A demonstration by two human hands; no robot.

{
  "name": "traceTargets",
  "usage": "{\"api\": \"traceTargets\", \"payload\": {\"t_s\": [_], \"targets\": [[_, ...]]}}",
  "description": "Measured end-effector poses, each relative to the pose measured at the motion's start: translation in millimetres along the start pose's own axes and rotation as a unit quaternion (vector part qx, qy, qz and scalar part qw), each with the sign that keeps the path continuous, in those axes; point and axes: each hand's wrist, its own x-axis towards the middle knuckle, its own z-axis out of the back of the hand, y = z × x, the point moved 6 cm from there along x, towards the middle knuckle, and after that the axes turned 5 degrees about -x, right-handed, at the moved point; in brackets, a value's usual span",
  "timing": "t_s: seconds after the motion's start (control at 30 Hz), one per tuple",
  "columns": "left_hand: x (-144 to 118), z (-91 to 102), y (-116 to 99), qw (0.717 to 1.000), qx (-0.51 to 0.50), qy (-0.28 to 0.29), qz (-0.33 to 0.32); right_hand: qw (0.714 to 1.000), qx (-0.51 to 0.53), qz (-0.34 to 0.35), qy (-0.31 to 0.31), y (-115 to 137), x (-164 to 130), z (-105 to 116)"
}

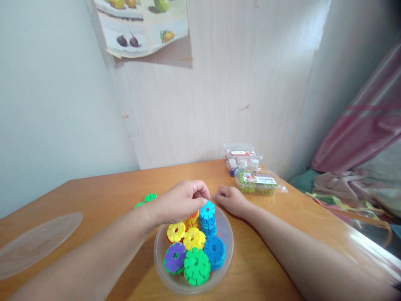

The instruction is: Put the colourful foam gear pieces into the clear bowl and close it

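Note:
A clear plastic bowl [225, 251] stands on the wooden table [103, 196], filled with colourful toothed plastic discs: green [196, 266], purple [175, 257], yellow [193, 238] and blue [214, 248]. My left hand [178, 202] reaches over the bowl's far side, its fingertips pinching a light blue disc [207, 210] on top of a blue stack. My right hand [230, 200] rests on the table just behind the bowl's far rim, fingers curled, holding nothing that I can see.
Two green discs [149, 197] lie on the table left of my left hand. A clear lid [34, 242] lies at the left edge. Lidded plastic boxes [255, 180] stand at the back right by the wall. Bedding lies right of the table.

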Motion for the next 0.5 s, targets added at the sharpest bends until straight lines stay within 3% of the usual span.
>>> {"api": "traceTargets", "payload": {"t_s": [0.1, 0.2, 0.37, 0.5], "targets": [[6.5, -4.4, 11.3, 0.998, 0.056, -0.024, -0.017, 1.000, -0.004, 0.002, -0.002, 0.7, 0.1, 0.4], [11.9, 4.3, 19.7, 0.988, 0.117, -0.085, -0.055, 1.000, -0.006, 0.003, 0.003, 1.2, 0.1, 1.1], [18.3, 45.4, 47.3, 0.981, 0.115, -0.153, -0.027, 1.000, -0.014, 0.007, 0.009, 2.2, -0.7, 2.3], [26.5, 84.0, 93.8, 0.965, 0.149, -0.212, 0.037, 1.000, -0.013, 0.006, 0.013, 3.3, -1.2, 2.8]]}}
